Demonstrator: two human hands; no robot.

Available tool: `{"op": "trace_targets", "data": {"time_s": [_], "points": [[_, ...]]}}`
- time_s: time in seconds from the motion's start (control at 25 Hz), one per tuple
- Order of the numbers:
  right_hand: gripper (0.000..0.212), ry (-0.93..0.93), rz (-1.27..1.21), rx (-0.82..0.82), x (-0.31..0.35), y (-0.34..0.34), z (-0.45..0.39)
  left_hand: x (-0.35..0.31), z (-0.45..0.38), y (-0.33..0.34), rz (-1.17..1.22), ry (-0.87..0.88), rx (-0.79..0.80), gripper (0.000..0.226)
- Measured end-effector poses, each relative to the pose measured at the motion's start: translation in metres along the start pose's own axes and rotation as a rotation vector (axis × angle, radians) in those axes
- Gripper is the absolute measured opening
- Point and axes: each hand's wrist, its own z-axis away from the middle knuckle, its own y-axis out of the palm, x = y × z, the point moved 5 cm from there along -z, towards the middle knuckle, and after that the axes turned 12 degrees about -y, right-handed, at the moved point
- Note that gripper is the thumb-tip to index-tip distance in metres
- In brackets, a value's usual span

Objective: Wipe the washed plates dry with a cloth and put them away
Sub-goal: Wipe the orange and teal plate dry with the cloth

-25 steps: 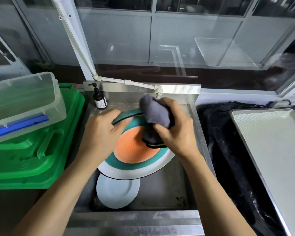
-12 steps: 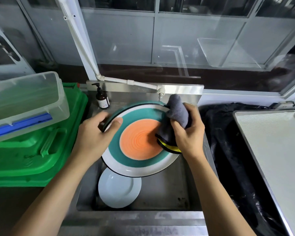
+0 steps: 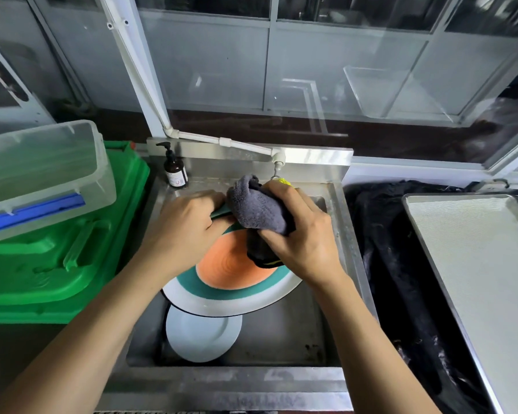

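Observation:
Over the steel sink (image 3: 338, 222) I hold a large plate (image 3: 231, 289) with an orange centre, a teal ring and a white rim. My left hand (image 3: 183, 234) grips its upper left edge. My right hand (image 3: 299, 234) grips a grey cloth (image 3: 259, 209) bunched over the plate's top edge, with a dark, yellow-trimmed part hanging onto the orange face. A smaller white plate (image 3: 202, 337) lies in the sink bottom, partly under the large plate.
A brown soap pump bottle (image 3: 175, 170) stands at the sink's back left. A white tap (image 3: 277, 162) hangs over the basin. A clear tub (image 3: 39, 174) sits on a green crate (image 3: 63, 258) at left. Black cloth (image 3: 401, 264) and a metal tray (image 3: 479, 270) lie right.
The right hand moved the cloth from the plate's right side up over its top edge, close to the left hand. The plate tipped flatter and dropped slightly.

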Motion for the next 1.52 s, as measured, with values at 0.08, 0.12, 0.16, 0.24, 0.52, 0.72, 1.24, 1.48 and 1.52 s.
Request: {"op": "trace_targets", "data": {"time_s": [0.08, 0.12, 0.16, 0.24, 0.52, 0.72, 1.24, 1.48, 1.52], "points": [[0.054, 0.005, 0.048, -0.014, -0.004, 0.001, 0.000, 0.004, 0.006, 0.001, 0.075, -0.048, -0.045, 0.033], [0.054, 0.004, 0.056, -0.029, -0.008, 0.001, 0.000, 0.007, 0.007, 0.001, 0.103, -0.074, -0.073, 0.031], [0.054, 0.012, 0.047, -0.050, -0.013, 0.000, 0.001, 0.009, 0.009, 0.000, 0.125, -0.090, -0.097, 0.032], [0.055, 0.079, 0.003, -0.122, -0.028, -0.001, 0.006, 0.014, 0.012, -0.003, 0.165, -0.094, -0.150, 0.034], [0.033, 0.513, -0.283, -0.465, -0.074, 0.018, 0.057, 0.025, 0.025, -0.013, 0.343, -0.157, -0.293, 0.011], [0.041, 0.435, -0.167, -0.405, -0.063, 0.008, 0.055, 0.060, 0.019, 0.001, 0.411, -0.417, 0.004, 0.051], [0.057, 0.015, -0.039, -0.014, -0.010, -0.001, 0.002, -0.011, -0.001, -0.004, -0.040, -0.027, 0.008, 0.027], [0.044, 0.325, -0.182, -0.363, -0.058, -0.009, 0.037, 0.019, 0.023, -0.012, 0.327, -0.177, -0.247, 0.015], [0.039, 0.400, -0.233, -0.446, -0.064, -0.005, 0.046, 0.024, 0.025, -0.013, 0.394, -0.222, -0.289, 0.012]]}}
